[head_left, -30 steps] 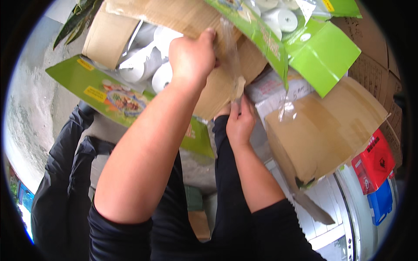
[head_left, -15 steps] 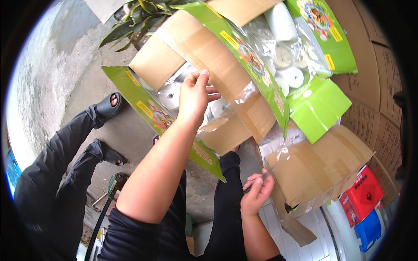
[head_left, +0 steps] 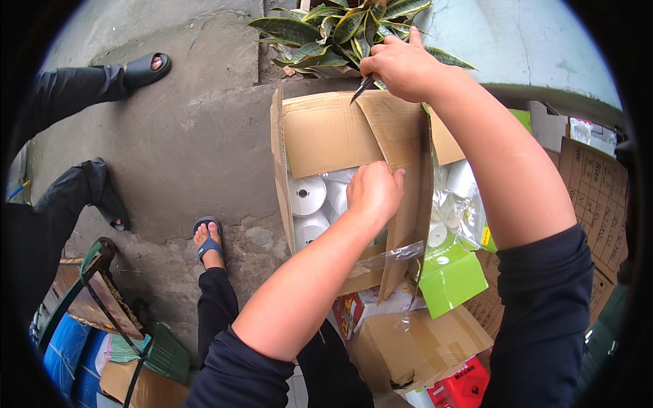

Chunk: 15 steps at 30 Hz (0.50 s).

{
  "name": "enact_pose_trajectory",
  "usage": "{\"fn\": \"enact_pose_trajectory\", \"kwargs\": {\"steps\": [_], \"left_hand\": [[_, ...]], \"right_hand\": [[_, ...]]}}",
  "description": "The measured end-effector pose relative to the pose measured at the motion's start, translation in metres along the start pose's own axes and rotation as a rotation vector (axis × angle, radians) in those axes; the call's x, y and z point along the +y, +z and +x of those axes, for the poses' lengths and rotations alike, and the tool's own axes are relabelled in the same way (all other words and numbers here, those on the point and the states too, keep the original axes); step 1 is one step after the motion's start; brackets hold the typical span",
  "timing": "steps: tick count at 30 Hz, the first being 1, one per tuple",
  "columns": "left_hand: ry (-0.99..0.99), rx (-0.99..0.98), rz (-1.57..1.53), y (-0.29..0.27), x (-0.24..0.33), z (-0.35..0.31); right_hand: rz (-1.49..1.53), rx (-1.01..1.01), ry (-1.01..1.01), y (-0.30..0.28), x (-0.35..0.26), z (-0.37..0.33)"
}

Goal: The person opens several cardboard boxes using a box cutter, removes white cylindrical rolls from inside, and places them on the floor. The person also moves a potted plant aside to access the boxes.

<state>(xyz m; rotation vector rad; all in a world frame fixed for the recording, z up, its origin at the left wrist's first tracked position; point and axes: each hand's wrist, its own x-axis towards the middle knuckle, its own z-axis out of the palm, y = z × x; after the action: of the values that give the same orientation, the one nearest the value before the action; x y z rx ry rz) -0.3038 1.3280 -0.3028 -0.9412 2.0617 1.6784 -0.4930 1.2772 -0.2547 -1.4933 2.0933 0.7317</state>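
An open cardboard box (head_left: 326, 129) stands in front of me, with several white rolls (head_left: 307, 196) inside, each with a hole in its visible end. My left hand (head_left: 375, 194) is over the box opening, beside its right flap (head_left: 413, 197). Its fingers are curled closed; what they hold, if anything, is hidden. At the box's far edge, my right hand (head_left: 401, 66) grips a dark pointed blade (head_left: 362, 89), tip angled down toward the far flap. Loose clear tape (head_left: 398, 254) hangs across the near right side of the box.
Right of the box, a second open box holds white rolls in clear plastic (head_left: 459, 197). A closed carton (head_left: 422, 347) sits nearer me. Potted leafy plants (head_left: 340, 30) stand beyond. A person's sandalled foot (head_left: 146, 70) is at the left; a hand truck (head_left: 95, 262) stands lower left.
My right hand has risen from the lower right to the box's far edge, carrying the blade. My left hand stays over the box opening, its fingers now curled. The view has turned.
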Motion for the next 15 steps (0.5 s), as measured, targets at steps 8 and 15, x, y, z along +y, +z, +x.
{"fn": "enact_pose_trajectory", "kwargs": {"steps": [8, 15], "left_hand": [[0.264, 0.007, 0.076, 0.037, 0.033, -0.014], [0.418, -0.296, 0.126, 0.07, 0.069, -0.075]], "right_hand": [[-0.202, -0.145, -0.282, -0.003, 0.015, 0.058], [-0.202, -0.045, 0.137, 0.005, 0.037, 0.016]]}}
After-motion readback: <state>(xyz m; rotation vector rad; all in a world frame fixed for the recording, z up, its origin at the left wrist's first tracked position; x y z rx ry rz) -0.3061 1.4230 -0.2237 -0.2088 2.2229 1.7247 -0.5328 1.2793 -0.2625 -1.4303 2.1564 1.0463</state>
